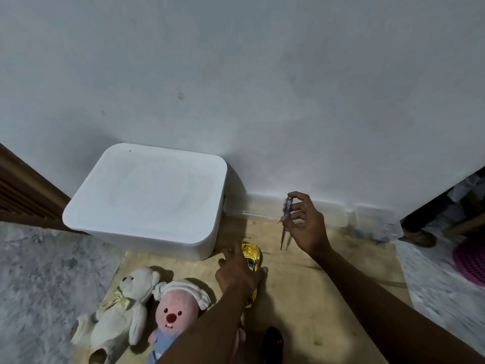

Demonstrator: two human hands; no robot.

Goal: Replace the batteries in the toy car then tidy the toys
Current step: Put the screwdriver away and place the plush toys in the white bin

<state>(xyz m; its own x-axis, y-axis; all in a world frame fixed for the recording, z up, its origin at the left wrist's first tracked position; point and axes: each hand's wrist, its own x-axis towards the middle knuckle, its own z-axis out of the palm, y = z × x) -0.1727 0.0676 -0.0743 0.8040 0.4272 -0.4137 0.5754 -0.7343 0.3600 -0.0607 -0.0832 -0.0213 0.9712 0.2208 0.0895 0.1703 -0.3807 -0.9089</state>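
A teddy bear (123, 306) and a pink doll (175, 308) lie in front of the white box (147, 195). At the box's front right corner the left hand (236, 274) covers the toy car (252, 254); I cannot tell if it grips. Right of the box, the right hand (304, 222) pinches a screwdriver (285, 222).

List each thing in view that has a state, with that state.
Storage box: lid on, shut.
Gold toy car: roof up on the board, partly covered.
Left hand: over the car, grip unclear.
Screwdriver: tip down, off the board.
Right hand: pinches the screwdriver.
Teddy bear: lying face up.
Pink plush: lying face up.
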